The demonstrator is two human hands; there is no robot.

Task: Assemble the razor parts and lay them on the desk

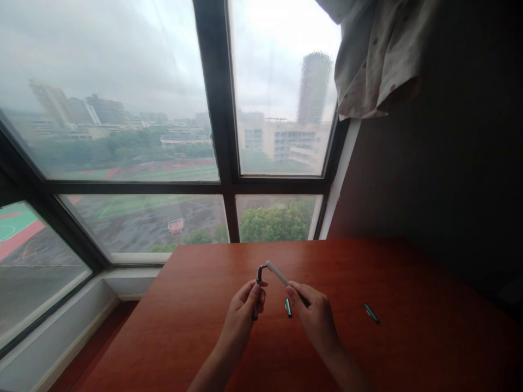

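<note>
My left hand grips a slim dark handle with a bent, shiny metal end, which points up above the fingers. Held in my right hand is a pale, slender stick, slanting up to the left. Its tip meets or nearly meets the metal end; I cannot tell which. Both hands are over the reddish-brown table. Just left of my right hand lies a small black-and-green strip-like piece, its exact kind too small to make out.
A second black-and-green piece lies farther right on the table. Beyond the table's far edge stand large windows with dark frames. A pale spotted cloth hangs at the upper right, beside a dark wall.
</note>
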